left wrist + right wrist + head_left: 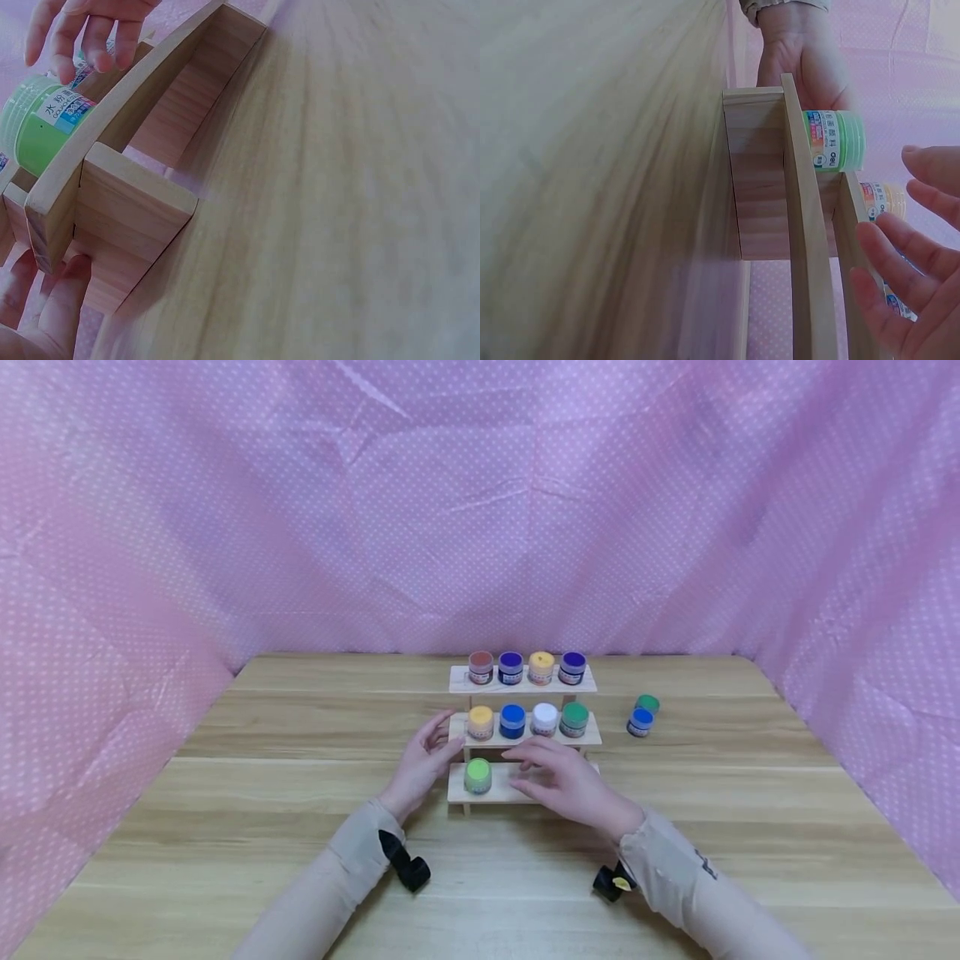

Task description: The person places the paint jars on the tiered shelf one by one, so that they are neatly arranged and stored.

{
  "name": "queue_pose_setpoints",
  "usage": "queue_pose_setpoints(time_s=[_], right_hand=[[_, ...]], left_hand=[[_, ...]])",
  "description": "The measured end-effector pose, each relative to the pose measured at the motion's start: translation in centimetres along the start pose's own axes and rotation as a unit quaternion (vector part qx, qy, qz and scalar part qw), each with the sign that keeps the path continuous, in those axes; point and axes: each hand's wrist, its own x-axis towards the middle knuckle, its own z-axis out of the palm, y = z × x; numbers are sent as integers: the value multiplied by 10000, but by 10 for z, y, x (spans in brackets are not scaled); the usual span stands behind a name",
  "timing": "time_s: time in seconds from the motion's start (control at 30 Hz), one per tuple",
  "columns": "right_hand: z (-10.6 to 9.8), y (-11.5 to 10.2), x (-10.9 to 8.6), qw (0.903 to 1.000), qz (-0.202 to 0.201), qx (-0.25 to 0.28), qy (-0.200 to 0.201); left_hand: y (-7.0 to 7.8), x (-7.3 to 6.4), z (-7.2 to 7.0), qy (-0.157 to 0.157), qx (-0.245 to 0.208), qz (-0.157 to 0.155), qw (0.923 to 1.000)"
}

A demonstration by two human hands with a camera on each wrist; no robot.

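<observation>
A three-tier wooden rack (499, 792) holds small jars labelled as gouache paint. On its lowest step, a light green paint jar (477, 777) stands alone near the left end. My left hand (422, 764) is beside the rack's left end, fingers loosely bent; in the left wrist view its fingertips (66, 289) are close to the end support, and contact is hard to tell. My right hand (566, 781) hovers over the right part of the lowest step, fingers spread and holding nothing. The right wrist view shows the light green jar (838, 141) apart from those fingers.
Yellow, blue, white and green jars (574, 718) line the middle step. Along the top step stand a reddish-brown jar (481, 667), two purple ones and an orange-yellow one. A blue jar (641, 722) and a green jar (648, 702) sit on the wooden table (720, 777) to the right.
</observation>
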Motion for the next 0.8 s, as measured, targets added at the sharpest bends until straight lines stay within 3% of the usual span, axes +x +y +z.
queue_pose_setpoints(time_s=[0.4,0.8], right_hand=[[-5,7,-7,9997,-135,163,126],[-16,19,-19,9988,111,388,281]], left_hand=[[3,-1,0,42,51,-120,9999],[5,-1,1,118,76,-141,9998]])
